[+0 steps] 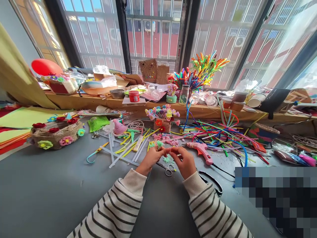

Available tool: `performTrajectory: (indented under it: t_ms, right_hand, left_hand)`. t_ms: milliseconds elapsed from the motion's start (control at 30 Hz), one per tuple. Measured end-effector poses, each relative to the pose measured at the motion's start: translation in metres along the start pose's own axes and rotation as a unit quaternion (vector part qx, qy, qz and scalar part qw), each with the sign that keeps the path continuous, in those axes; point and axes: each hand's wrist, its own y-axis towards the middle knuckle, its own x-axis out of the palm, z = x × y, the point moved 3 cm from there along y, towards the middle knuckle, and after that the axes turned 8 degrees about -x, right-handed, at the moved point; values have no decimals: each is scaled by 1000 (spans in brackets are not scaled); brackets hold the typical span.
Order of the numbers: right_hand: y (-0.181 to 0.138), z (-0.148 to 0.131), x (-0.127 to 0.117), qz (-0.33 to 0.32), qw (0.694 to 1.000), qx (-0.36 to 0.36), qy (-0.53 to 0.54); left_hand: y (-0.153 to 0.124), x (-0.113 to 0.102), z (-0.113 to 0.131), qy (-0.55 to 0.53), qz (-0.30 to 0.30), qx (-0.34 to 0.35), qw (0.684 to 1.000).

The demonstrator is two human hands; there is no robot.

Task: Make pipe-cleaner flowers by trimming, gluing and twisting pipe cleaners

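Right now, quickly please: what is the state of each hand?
Left hand: closed, seemingly holding a mint-green fuzzy piece.
Right hand: closed in a pinch; anything between its fingertips is too small to tell.

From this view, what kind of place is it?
Probably a home or classroom craft corner by a barred window: a pink glue gun lies on the gray table, with loose pipe cleaners and a flower-trimmed basket.
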Motion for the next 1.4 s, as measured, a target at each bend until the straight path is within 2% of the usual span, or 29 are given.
performTrajectory:
  t_ms: [233, 433, 600, 733, 867, 1067, 1233, 1400]
  right_hand:
    - [-9, 23, 9, 25, 998, 37, 47]
    - [-10, 20, 7, 49, 998, 27, 32]
    - [-9, 20, 6, 52, 998, 16, 12]
    - [-9, 22, 5, 67, 997, -5, -22]
    - [-8, 26, 5, 70, 996, -20, -59]
    - [-9, 26, 5, 70, 995, -26, -73]
    - [-9, 26, 6, 81, 993, -32, -81]
    - [-9, 27, 6, 76, 990, -38, -112]
  left_hand:
    - [-1, 2, 0, 14, 6, 4, 1000]
    - [-2, 1, 3, 12, 30, -6, 999]
    - [-3, 2, 7, -5, 11, 27, 1000]
    - [-4, 2, 6, 54, 23, 77, 995]
    - [-5, 2, 2, 181, 80, 121, 973]
    - [-10, 5, 6, 341, 154, 180, 910]
    - [-11, 7, 6, 397, 175, 187, 882]
    - [-12, 9, 5, 416, 174, 203, 869]
